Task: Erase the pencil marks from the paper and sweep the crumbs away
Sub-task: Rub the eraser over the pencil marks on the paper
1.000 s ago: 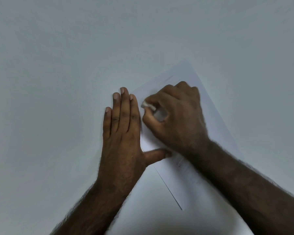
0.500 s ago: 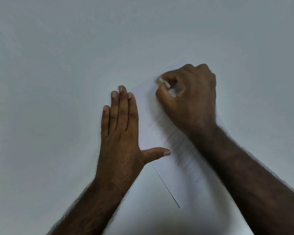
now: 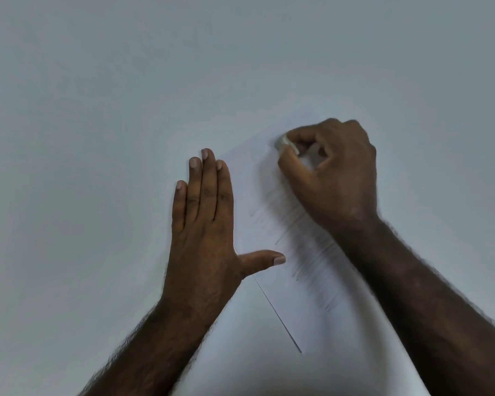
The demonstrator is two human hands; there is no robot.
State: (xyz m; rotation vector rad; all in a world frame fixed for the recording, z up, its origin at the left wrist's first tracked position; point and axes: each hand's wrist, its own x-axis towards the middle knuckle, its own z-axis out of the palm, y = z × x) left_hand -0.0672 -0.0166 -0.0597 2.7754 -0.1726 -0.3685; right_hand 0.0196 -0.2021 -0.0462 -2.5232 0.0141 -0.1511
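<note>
The paper (image 3: 269, 247) lies slanted on the tabletop (image 3: 97, 110), thin and likely to slide or crease. The left hand (image 3: 203, 232), fingers straight together, pins its 9 o'clock edge; the right hand (image 3: 335, 172) pinches the eraser (image 3: 283, 142) toward 12 o'clock, above remaining pencil marks (image 3: 306, 252)

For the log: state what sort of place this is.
Probably a plain desk or worktable; the room is out of view. A bare pale tabletop fills the view, with a pencil-marked paper held flat by the left hand while the right hand pinches an eraser.
</note>
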